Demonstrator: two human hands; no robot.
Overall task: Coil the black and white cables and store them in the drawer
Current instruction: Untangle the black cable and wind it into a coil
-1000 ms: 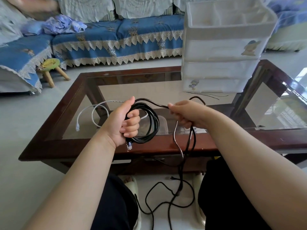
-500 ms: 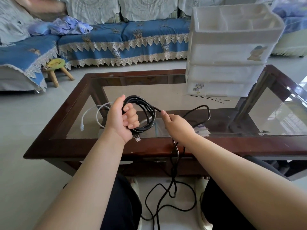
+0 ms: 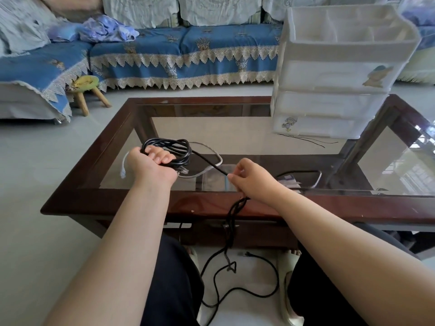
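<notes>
Just left of the frame's centre, the left hand [image 3: 154, 164] is closed round a bundle of finished loops of the black cable [image 3: 173, 150], likely so the coil keeps its shape while more is added. The right hand [image 3: 253, 181], right of centre, pinches the running strand between thumb and fingers, seemingly to feed the next turn with some tension. The uncoiled remainder hangs over the near edge of the glass-topped coffee table [image 3: 101, 161] and lies tangled on the floor at bottom centre. The white cable [image 3: 209, 165] waits loose on the glass behind the hands. The white plastic drawer unit [image 3: 334, 78], upper right, stands with drawers pushed in.
</notes>
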